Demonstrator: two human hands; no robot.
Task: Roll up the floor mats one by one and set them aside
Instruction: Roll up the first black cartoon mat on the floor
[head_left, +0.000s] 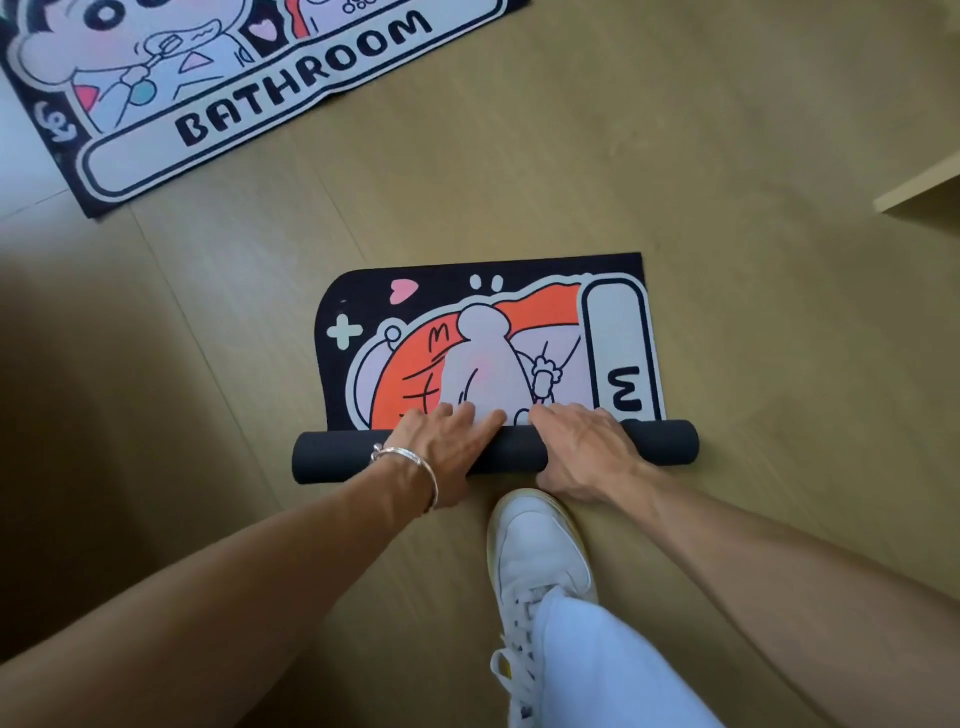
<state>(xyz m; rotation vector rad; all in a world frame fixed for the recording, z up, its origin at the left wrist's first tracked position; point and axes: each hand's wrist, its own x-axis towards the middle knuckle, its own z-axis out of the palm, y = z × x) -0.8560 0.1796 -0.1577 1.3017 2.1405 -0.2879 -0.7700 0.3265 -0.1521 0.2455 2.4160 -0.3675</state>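
A cartoon-printed floor mat with a black border and orange patch lies on the wooden floor, its near part wound into a dark roll. My left hand, with a silver bracelet at the wrist, presses on the roll's left-middle, fingers reaching onto the flat printed part. My right hand grips the roll just right of centre. The two hands nearly touch. A second flat mat reading BATHROOM lies at the upper left.
My white sneaker and pale trouser leg stand right behind the roll. A light wooden furniture edge juts in at the right. Wooden floor stretches between the two mats.
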